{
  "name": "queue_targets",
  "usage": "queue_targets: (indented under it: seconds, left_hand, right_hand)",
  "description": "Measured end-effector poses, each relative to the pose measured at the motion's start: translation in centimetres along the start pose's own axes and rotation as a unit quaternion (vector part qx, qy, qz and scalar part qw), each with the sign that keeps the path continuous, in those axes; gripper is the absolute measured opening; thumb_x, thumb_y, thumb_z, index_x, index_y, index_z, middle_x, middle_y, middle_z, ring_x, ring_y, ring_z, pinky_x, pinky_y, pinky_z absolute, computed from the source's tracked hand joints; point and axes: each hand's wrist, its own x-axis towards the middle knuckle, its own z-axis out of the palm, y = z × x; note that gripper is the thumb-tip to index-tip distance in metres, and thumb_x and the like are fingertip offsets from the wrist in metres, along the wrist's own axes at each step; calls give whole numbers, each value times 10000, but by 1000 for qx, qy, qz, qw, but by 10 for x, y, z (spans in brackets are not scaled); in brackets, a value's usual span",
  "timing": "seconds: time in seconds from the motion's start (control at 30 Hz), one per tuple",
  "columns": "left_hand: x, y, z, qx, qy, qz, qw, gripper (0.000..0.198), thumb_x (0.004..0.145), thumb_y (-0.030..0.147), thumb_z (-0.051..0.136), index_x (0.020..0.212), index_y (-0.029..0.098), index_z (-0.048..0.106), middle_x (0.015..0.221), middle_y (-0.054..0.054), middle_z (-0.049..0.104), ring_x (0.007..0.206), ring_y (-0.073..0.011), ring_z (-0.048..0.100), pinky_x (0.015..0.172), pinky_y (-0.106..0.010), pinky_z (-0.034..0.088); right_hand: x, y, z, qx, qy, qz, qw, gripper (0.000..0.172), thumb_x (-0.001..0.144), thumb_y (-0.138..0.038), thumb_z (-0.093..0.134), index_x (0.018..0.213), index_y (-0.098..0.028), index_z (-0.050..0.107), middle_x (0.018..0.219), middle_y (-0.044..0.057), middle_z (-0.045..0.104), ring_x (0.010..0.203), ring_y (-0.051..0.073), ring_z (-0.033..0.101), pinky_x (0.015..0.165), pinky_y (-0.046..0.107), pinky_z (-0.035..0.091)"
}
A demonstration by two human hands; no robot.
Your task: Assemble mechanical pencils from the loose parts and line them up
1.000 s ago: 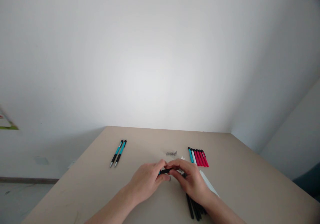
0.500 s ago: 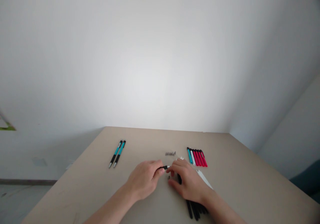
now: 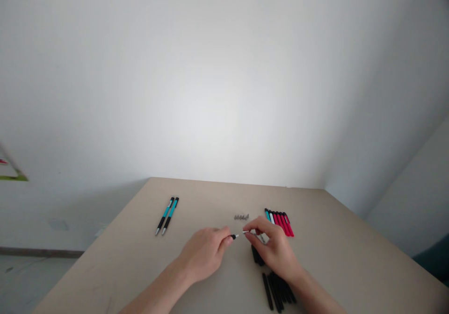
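Note:
My left hand (image 3: 208,247) is closed round a pen part. Its black end (image 3: 233,236) sticks out past the thumb, with a thin pale tip pointing right. Opposite it, my right hand (image 3: 271,244) pinches a slim pale piece (image 3: 244,231) between thumb and fingertips; it looks like a pen refill. A small gap separates the two pieces. Under my right hand lie short black parts (image 3: 257,256), partly covered. Closer to me is a bunch of black tubes (image 3: 277,291), and just beyond my hands sits a row of small metal pieces (image 3: 241,217).
Two turquoise and black pens (image 3: 167,216) lie side by side at the left of the table (image 3: 126,258). A row of pink, white and turquoise pen barrels (image 3: 285,224) lies at the right, partly behind my right hand. A white wall (image 3: 224,94) rises behind.
My right hand has lifted off the parts beneath it and now pinches the slim pale piece near the left hand's pen part. My left hand stays almost in place.

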Motion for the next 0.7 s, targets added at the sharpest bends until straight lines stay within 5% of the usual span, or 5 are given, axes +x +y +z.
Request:
queue_targets:
  seconds: [0.7]
  left_hand:
    - [-1,0,0,-19,-15,-5,1000,333,983,296,303,791,205,560,729,-2,623,664,-160,558,578,-244,286]
  right_hand:
    - [0,-7,-1,15,10,-29,999,110,864,-219,548,833,-201,652,774,43,642,720,172,561,659,283,436]
